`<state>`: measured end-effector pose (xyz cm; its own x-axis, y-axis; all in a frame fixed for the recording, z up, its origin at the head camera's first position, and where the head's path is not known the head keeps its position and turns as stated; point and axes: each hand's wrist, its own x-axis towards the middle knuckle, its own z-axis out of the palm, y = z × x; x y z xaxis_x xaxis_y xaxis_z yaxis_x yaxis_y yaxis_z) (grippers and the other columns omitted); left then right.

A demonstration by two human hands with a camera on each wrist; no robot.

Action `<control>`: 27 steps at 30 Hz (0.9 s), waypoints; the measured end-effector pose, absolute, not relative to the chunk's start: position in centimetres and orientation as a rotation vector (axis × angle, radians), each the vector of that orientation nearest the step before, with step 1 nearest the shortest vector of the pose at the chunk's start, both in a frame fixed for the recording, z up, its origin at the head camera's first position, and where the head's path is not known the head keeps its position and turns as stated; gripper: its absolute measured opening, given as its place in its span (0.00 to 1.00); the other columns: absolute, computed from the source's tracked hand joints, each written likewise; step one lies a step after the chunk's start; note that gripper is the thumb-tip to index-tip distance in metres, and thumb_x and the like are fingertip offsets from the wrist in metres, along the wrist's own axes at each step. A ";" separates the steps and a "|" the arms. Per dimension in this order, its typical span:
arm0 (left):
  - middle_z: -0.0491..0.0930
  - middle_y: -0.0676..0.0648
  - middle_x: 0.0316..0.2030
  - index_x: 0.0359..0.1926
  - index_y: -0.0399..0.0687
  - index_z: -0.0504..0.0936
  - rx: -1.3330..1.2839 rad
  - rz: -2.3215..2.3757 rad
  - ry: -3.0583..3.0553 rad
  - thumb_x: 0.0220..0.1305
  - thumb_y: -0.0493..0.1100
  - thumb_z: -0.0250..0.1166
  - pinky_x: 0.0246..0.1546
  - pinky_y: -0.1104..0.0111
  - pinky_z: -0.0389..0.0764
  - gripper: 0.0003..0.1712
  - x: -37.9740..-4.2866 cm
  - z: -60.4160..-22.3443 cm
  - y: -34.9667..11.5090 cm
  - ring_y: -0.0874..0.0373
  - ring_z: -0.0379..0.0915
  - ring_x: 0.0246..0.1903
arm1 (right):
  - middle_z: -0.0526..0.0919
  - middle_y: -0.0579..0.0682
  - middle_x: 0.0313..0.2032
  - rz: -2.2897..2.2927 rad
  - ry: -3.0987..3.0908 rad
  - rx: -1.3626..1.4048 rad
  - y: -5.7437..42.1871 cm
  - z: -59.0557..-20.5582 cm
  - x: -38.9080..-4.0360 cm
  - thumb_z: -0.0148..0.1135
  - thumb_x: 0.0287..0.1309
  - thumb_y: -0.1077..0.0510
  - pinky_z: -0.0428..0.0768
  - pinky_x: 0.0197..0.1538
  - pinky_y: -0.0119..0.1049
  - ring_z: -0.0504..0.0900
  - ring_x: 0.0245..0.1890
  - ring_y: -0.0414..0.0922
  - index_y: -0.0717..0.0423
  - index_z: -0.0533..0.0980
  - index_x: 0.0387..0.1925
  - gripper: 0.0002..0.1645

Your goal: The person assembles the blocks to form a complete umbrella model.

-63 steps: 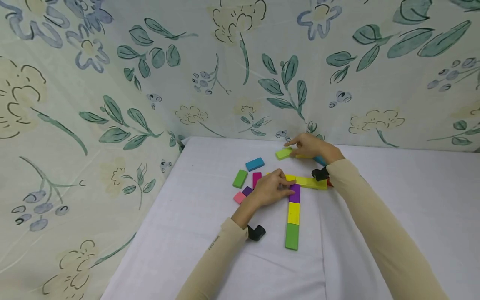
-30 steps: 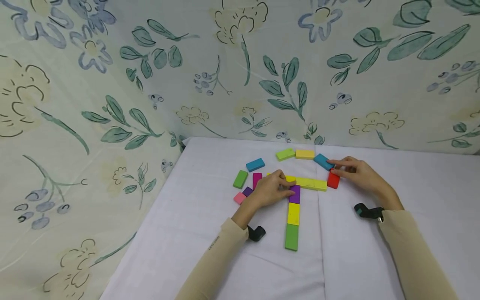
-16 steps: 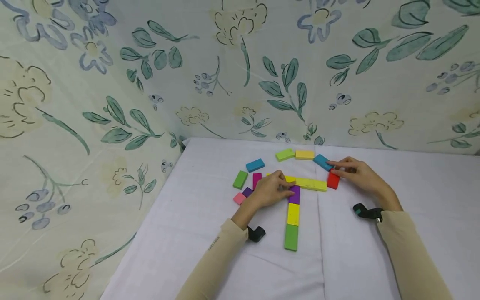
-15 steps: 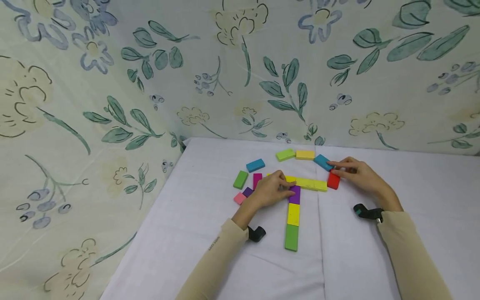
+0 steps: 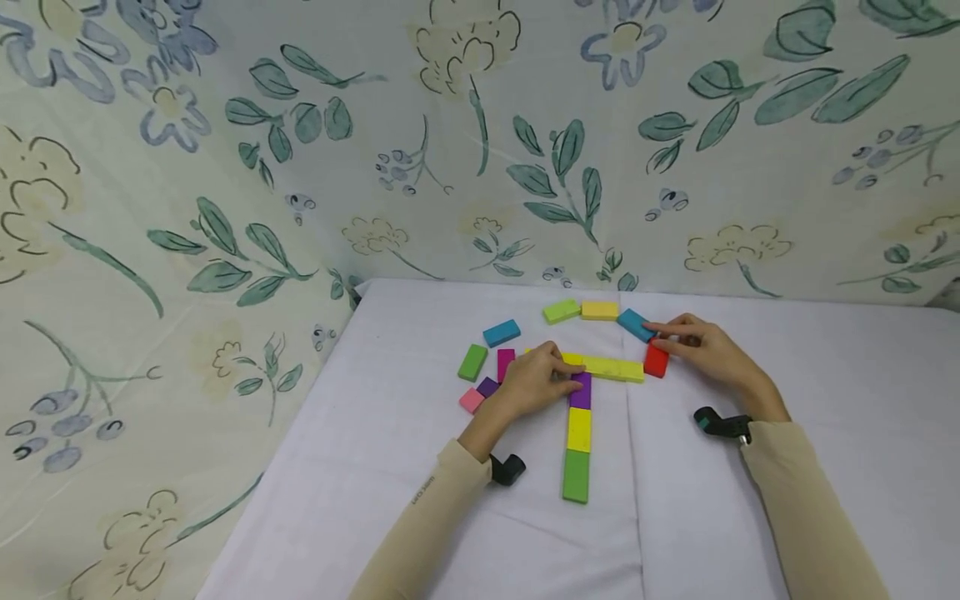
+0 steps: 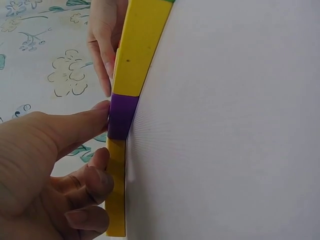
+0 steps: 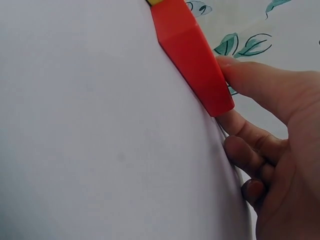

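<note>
Flat coloured wooden blocks lie on a white cloth. In the head view, my left hand [image 5: 536, 382] rests at the joint of the yellow row [image 5: 613, 368] and the purple block [image 5: 581, 392]. Its thumb touches the purple block [image 6: 121, 116] in the left wrist view, with the other fingers bent beside the row. At the right end of the row, my right hand [image 5: 705, 354] touches the blue block [image 5: 636, 325] with its fingers and the red block [image 5: 656, 358] with its thumb. In the right wrist view the thumb lies against the red block [image 7: 197, 62].
Below the purple block run a yellow block [image 5: 579, 429] and a green block [image 5: 576, 477]. A lime block [image 5: 562, 312] and a yellow-orange block [image 5: 600, 311] lie at the back. Another blue block [image 5: 502, 333], a green block [image 5: 472, 362] and a pink block [image 5: 472, 400] lie left.
My right hand has moved from the lime block at the back to the blue and red blocks on the right, then stayed there. The left hand keeps its place.
</note>
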<state>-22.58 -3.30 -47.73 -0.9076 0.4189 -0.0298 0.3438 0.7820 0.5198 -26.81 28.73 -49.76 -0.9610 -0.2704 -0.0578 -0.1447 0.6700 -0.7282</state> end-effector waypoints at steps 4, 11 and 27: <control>0.74 0.55 0.37 0.56 0.63 0.88 0.603 0.771 2.837 0.65 0.55 0.73 0.30 0.77 0.63 0.19 -22.5 -47.7 -3.3 0.63 0.67 0.32 | 0.73 0.54 0.53 -1.166 2.728 -0.340 28.7 -50.1 -26.8 0.60 0.73 0.41 0.68 0.50 0.31 0.65 0.54 0.47 0.47 0.77 0.69 0.29; 0.75 0.55 0.37 0.56 0.62 0.88 0.620 0.787 2.839 0.65 0.55 0.73 0.31 0.77 0.64 0.19 -22.6 -47.7 -3.4 0.63 0.67 0.33 | 0.73 0.53 0.54 -1.159 2.740 -0.330 28.7 -50.2 -26.9 0.60 0.74 0.41 0.68 0.51 0.29 0.64 0.54 0.47 0.47 0.77 0.68 0.28; 0.83 0.49 0.41 0.56 0.54 0.89 0.673 1.073 2.944 0.68 0.44 0.72 0.28 0.77 0.69 0.17 -25.2 -45.8 -6.7 0.60 0.70 0.28 | 0.74 0.54 0.54 -1.199 2.718 -0.346 28.9 -50.2 -27.0 0.60 0.73 0.42 0.69 0.47 0.25 0.65 0.54 0.47 0.46 0.77 0.69 0.28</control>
<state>-25.21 -6.71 -45.80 -0.9098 0.3641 0.1993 0.4070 0.6878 0.6011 -27.01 28.90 -50.18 -0.9621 -0.2690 -0.0445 -0.1486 0.6541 -0.7417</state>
